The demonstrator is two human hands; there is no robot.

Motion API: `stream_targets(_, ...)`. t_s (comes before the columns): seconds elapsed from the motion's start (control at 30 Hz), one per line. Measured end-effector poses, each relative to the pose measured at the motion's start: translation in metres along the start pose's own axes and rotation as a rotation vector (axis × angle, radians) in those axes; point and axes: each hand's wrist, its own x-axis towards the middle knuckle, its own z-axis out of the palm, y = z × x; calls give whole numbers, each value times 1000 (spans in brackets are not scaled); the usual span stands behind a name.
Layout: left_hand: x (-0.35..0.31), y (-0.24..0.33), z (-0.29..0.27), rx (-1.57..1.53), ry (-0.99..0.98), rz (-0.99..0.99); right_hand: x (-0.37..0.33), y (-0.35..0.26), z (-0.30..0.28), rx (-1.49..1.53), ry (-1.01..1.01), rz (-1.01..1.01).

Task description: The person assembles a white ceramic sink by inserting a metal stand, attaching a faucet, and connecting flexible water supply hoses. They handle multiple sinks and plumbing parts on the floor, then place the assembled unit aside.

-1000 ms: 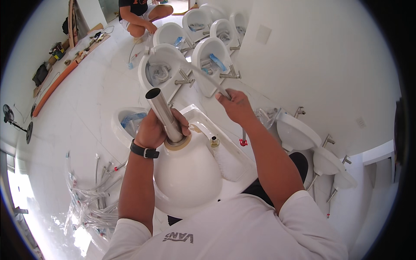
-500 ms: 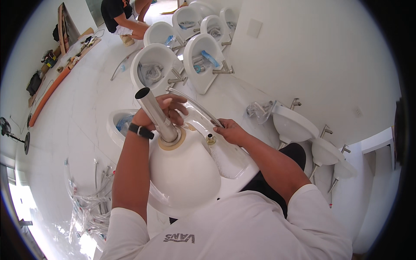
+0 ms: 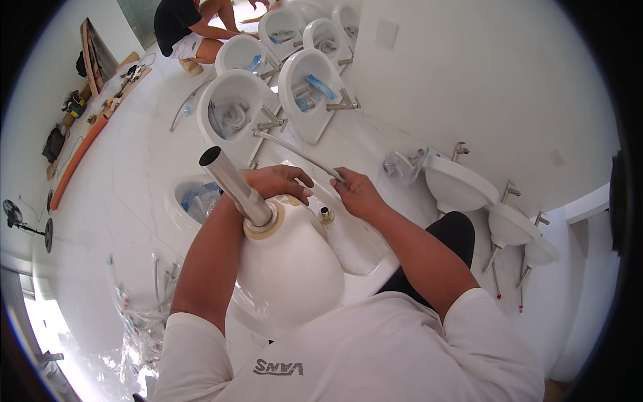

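A white washbasin (image 3: 291, 275) lies upside down against my lap, its rounded underside up. A metal drain pipe (image 3: 234, 184) rises tilted from the drain hole, with a tan ring (image 3: 266, 229) around its foot. My right hand (image 3: 358, 194) pinches one end of a flexible metal hose (image 3: 295, 151), whose other end points away to the far left. My left hand (image 3: 284, 182) reaches behind the pipe and hovers over the basin's far edge, fingers loosely bent and apart, nothing visible in them. Between the hands, a short threaded metal stub (image 3: 326, 215) sticks up from the basin's underside.
Several basins with taps, such as one basin (image 3: 234, 110) holding bagged parts, stand ahead. More basins (image 3: 459, 184) lean at the right wall. Bagged hoses (image 3: 144, 321) lie at left, and an orange pipe (image 3: 80, 157) runs farther off. Another person (image 3: 191, 33) crouches at the top.
My left hand has moved right and come lower behind the pipe. My right hand has lifted the hose end away from the basin, and the hose has swung slightly.
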Motion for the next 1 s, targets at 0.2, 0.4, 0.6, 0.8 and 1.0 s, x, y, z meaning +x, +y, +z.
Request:
stream_targets(0.2,-2,-7,14,-310,91,184,16,-59,-30,-136,-266,-193)
stream_targets(0.4,-8,-4,12,-437,96,151,21,-53,-25,-164,-313,-113)
stream_targets(0.6,-10,-7,14,-547,171,157,2,5,-55,-143,-297,21)
stream_targets(0.8,-5,-11,11,-601,189,151,-13,37,-65,-293,-299,97)
stream_targets(1.0,-2,-12,15,-493,146,198,0,-30,-37,-289,-248,-77)
